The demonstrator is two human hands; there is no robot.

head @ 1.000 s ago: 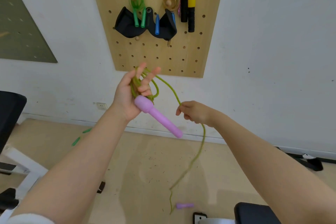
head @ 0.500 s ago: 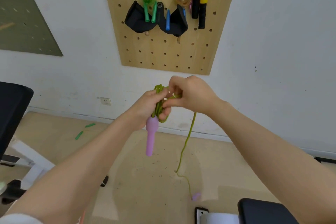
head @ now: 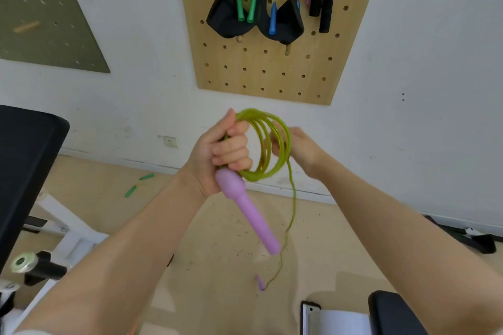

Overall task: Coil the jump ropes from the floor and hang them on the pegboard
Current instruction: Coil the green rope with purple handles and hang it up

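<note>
The fingers (head: pixel 231 148) of the left hand (head: pixel 217 155) are curled tightly around the green rope coil (head: pixel 268 144), with the purple handle (head: pixel 245 209) hanging below. The coil's far side is touched by the right hand (head: pixel 298 148); its finger state cannot be told. The pegboard (head: pixel 272 68) is above.

Upper centre of frame, the pegboard (head: pixel 272 73) has bare holes across its lower half; hung ropes and a black pouch (head: pixel 226 22) crowd its top. Black equipment (head: pixel 24 166) blocks the left edge, and the loose cord (head: pixel 292 198) dangles mid-frame.
</note>
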